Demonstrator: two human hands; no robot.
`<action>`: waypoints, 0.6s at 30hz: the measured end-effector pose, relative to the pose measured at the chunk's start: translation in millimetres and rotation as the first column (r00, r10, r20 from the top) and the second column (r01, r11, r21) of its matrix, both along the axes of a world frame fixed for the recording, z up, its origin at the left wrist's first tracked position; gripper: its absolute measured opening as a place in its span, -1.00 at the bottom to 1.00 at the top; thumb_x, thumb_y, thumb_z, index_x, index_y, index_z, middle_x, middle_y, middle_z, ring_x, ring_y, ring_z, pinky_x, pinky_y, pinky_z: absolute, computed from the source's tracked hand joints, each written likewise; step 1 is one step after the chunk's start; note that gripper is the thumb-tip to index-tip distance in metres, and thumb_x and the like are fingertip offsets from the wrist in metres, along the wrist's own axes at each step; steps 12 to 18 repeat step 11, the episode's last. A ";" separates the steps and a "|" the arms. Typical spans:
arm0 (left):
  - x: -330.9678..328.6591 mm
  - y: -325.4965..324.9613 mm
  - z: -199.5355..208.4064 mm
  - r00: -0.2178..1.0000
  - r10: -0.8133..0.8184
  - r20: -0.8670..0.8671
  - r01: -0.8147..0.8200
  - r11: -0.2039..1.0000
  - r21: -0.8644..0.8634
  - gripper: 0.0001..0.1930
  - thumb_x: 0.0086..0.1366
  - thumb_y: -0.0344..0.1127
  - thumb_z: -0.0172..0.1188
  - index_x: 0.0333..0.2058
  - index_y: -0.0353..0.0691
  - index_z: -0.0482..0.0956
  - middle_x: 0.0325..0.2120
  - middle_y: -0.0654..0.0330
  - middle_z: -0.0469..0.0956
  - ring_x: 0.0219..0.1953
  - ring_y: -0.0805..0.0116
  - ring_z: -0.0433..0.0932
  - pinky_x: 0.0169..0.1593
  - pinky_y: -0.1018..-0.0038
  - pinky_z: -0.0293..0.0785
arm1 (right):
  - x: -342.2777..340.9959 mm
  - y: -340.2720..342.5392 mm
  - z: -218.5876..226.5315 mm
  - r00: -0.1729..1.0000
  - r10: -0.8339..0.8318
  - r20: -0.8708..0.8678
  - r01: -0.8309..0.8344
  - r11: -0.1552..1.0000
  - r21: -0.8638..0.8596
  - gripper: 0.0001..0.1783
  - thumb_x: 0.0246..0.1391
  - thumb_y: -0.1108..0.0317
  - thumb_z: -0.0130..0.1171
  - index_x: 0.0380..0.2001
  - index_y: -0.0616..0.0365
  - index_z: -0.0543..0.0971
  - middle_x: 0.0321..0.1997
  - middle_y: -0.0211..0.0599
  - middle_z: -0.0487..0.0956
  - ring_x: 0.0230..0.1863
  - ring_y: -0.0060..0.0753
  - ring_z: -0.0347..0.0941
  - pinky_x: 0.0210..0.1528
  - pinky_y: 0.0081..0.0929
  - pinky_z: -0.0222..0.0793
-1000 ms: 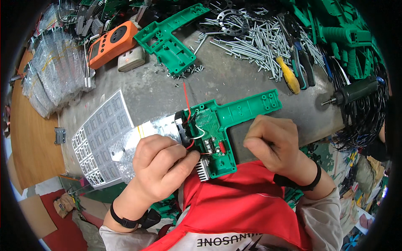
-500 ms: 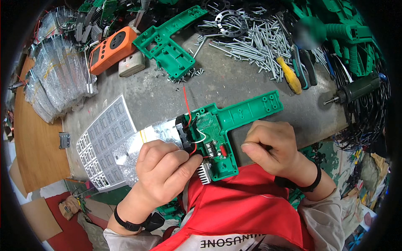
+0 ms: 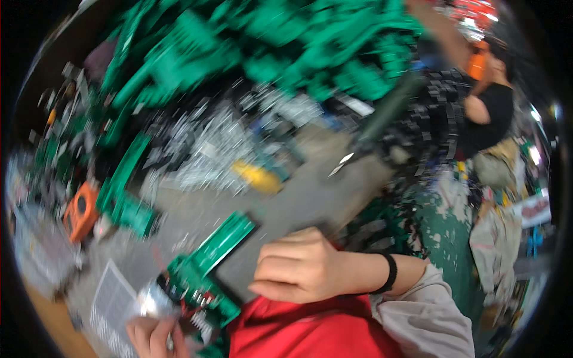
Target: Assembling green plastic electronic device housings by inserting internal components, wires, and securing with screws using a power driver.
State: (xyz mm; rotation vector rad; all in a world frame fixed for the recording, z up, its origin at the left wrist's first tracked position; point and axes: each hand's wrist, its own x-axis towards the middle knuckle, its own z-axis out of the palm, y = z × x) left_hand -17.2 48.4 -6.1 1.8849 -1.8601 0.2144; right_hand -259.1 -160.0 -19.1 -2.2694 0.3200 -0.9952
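The view is smeared by motion. A green T-shaped plastic housing half (image 3: 225,240) lies open side up on the bench. In it sits a circuit board (image 3: 186,279) with wires and a red component. A shiny silver cylinder, apparently a motor (image 3: 156,299), adjoins its left end, and a finned heat sink (image 3: 203,327) is at its near edge. My left hand (image 3: 156,338) is closed beside the cylinder, partly cut off by the lower edge; what its fingers pinch is unclear. My right hand (image 3: 296,267) is curled closed to the right of the housing, its palm hidden.
Green housings (image 3: 268,45) are heaped at the back, before them a pile of screws (image 3: 209,149). A yellow-handled tool (image 3: 256,176) and a dark green power screwdriver (image 3: 382,119) lie right of it. At left are an orange meter (image 3: 82,212) and a printed sheet (image 3: 113,304). Another person (image 3: 489,113) is far right.
My view has swung to the right and up, so the bench things appear lower and further left. The heaped housings and another person have come into view. Both hands stay closed.
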 end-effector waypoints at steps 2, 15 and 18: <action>0.0 -0.4 -5.7 0.994 -0.106 0.030 0.107 0.994 -0.030 -0.68 0.05 -0.40 0.35 -0.17 -0.17 0.59 -0.39 0.10 0.44 -0.33 0.10 0.40 -0.21 0.20 0.32 | -21.2 -14.3 17.0 0.996 -0.090 -0.006 0.090 0.994 -0.067 -0.83 -0.04 0.38 0.37 -0.54 0.11 0.54 -0.53 -0.38 0.50 -0.61 -0.36 0.46 -0.59 -0.44 0.32; -15.4 -27.9 1.8 0.989 -0.148 -0.015 0.148 0.982 0.120 -0.68 0.06 -0.53 0.31 -0.17 -0.07 0.65 -0.39 0.12 0.49 -0.34 0.05 0.46 -0.21 0.13 0.37 | -204.3 -156.7 107.3 0.475 -0.852 0.221 0.875 0.485 -0.009 -0.82 0.25 0.42 0.09 -0.44 0.24 0.53 -0.50 -0.41 0.51 -0.47 -0.64 0.39 -0.38 -0.63 0.34; -15.4 -27.9 1.8 0.989 -0.148 -0.015 0.148 0.982 0.120 -0.68 0.06 -0.53 0.31 -0.17 -0.07 0.65 -0.39 0.12 0.49 -0.34 0.05 0.46 -0.21 0.13 0.37 | -204.3 -156.7 107.3 0.475 -0.852 0.221 0.875 0.485 -0.009 -0.82 0.25 0.42 0.09 -0.44 0.24 0.53 -0.50 -0.41 0.51 -0.47 -0.64 0.39 -0.38 -0.63 0.34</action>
